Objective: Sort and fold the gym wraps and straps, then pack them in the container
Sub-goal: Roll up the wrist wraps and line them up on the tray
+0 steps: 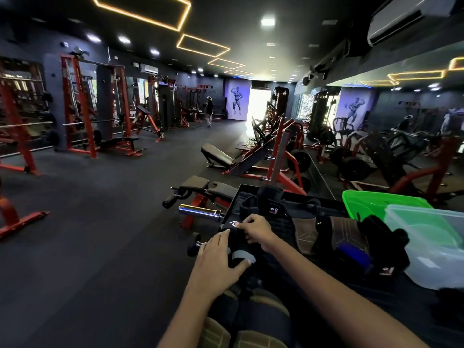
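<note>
My left grip [221, 257] lies flat on a black wrap [238, 243] at the bench's [281, 237] near left corner while my right grip [254, 228] pinches its far end, mid-fold; next, I judge, comes packing it into the clear container [434, 252] on the right.

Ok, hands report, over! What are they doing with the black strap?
Left hand flat on the black fabric strap; right hand pinching its far end. Clear plastic container at right, nothing packed. Nothing in the way.
</note>
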{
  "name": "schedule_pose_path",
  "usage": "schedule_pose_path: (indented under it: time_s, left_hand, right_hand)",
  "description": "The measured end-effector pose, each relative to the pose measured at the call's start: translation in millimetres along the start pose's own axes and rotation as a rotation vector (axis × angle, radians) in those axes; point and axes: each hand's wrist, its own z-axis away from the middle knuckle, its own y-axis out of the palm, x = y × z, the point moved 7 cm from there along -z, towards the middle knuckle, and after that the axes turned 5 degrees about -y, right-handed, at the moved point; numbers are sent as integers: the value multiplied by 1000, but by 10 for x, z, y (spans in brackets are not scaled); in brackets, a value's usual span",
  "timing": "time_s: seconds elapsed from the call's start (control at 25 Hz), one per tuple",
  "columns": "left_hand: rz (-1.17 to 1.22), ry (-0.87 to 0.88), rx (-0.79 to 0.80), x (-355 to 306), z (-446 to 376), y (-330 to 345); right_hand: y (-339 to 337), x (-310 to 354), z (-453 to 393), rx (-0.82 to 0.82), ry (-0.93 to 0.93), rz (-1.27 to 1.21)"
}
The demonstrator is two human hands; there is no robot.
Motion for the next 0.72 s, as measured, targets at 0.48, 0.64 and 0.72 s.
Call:
schedule_pose_path:
  time_s: [0.48, 0.64, 0.72]
  left_hand:
    - [-253, 72, 64, -264, -19, -122]
    - [-179, 293, 18, -1147, 78, -3]
    - [-131, 382, 48, -1548, 142, 209]
  right_hand:
    - [-717, -2, 1009, 136, -343, 448]
    - [-1602, -234, 1357, -23, -384, 531]
    - [-1986, -386, 1497, -75, -349, 560]
